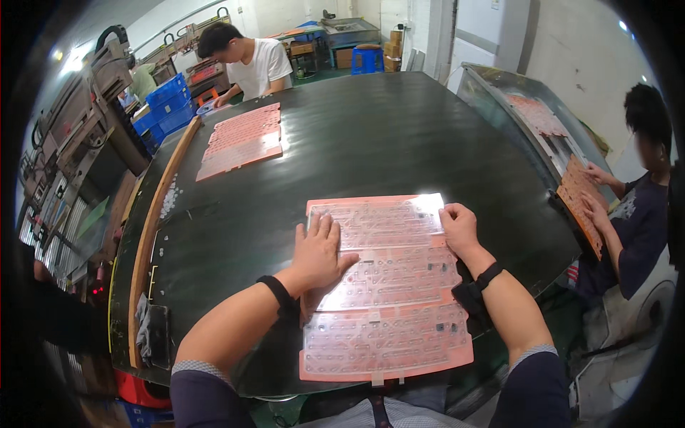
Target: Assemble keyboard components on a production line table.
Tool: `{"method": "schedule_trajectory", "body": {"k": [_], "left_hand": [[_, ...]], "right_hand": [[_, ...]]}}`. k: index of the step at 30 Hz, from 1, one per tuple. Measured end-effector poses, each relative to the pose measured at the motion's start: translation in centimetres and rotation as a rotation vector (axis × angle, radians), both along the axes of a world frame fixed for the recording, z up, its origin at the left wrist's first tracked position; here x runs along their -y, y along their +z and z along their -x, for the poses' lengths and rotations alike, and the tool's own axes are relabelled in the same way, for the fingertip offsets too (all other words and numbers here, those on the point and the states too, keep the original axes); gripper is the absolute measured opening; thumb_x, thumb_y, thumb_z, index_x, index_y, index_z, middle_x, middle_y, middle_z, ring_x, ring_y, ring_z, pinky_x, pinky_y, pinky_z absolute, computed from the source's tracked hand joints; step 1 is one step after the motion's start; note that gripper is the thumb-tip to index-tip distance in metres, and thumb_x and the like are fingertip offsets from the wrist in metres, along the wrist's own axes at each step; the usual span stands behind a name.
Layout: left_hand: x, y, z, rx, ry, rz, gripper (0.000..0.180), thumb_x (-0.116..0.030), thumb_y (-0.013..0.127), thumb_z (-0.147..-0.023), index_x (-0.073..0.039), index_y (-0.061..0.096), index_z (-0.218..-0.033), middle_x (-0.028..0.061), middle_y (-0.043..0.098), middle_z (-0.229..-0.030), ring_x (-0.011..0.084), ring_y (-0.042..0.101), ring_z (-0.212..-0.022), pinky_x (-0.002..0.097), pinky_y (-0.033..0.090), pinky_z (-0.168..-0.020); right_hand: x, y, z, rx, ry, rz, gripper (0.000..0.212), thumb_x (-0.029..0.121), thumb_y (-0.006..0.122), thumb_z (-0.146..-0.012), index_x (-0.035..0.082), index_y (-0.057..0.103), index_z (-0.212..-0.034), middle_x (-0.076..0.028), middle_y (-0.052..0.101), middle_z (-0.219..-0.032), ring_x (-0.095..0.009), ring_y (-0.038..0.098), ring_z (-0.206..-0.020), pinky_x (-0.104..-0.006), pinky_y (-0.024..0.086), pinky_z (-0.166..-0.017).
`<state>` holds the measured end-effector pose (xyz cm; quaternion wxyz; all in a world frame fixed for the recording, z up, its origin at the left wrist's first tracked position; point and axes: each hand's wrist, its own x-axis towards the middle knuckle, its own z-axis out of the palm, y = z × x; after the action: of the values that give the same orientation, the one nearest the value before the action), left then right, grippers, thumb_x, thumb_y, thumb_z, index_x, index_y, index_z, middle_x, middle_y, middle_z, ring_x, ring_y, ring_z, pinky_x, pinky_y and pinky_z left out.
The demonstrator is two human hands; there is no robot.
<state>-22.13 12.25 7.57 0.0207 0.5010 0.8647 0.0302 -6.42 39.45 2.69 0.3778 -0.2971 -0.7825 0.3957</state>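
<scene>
A pink board (312, 367) lies on the dark table in front of me. Several clear printed plastic sheets (385, 335) cover it, patterned with rows of small outlined shapes; light glares off their surface. My left hand (319, 250) rests flat on the sheets near the left edge, fingers spread and thumb pointing right. At the upper right corner, my right hand (460, 227) is closed, with thumb and curled fingers pinching the edge of the top sheet. Small tape tabs (377, 378) stick out at the board's near edge. Both wrists wear black bands.
Another pink patterned board (242, 139) lies at the table's far left, near a seated person (260, 68). A wooden strip (160, 225) edges the left side, with a grey cloth (143, 328) and dark phone-like object (160, 327). At right, a person holds an orange board (579, 203).
</scene>
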Motion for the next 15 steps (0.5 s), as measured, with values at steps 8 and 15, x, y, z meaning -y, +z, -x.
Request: {"method": "schedule_trajectory", "body": {"k": [8,15], "left_hand": [[-0.32,0.63,0.28,-0.021,-0.034,0.041,0.085,-0.059,0.048,-0.086,0.008,0.033,-0.137,0.026,0.029,-0.146,0.0402,0.019,-0.139,0.0579,0.018,-0.107],[0.04,0.26,0.33,0.044,-0.028,0.006,0.086,-0.056,0.05,-0.085,0.008,0.031,-0.138,0.0263,0.028,-0.146,0.0392,0.021,-0.138,0.0574,0.018,-0.107]], "right_hand": [[0.3,-0.06,0.58,0.087,-0.064,-0.149,0.014,0.012,0.063,-0.078,0.0,0.061,-0.072,-0.015,0.061,-0.077,-0.03,0.06,-0.075,-0.0383,0.047,-0.069],[0.48,0.38,0.71,0.149,-0.057,-0.208,0.016,0.011,0.063,-0.078,-0.001,0.057,-0.07,-0.016,0.058,-0.08,-0.032,0.058,-0.077,-0.0402,0.046,-0.071]]}}
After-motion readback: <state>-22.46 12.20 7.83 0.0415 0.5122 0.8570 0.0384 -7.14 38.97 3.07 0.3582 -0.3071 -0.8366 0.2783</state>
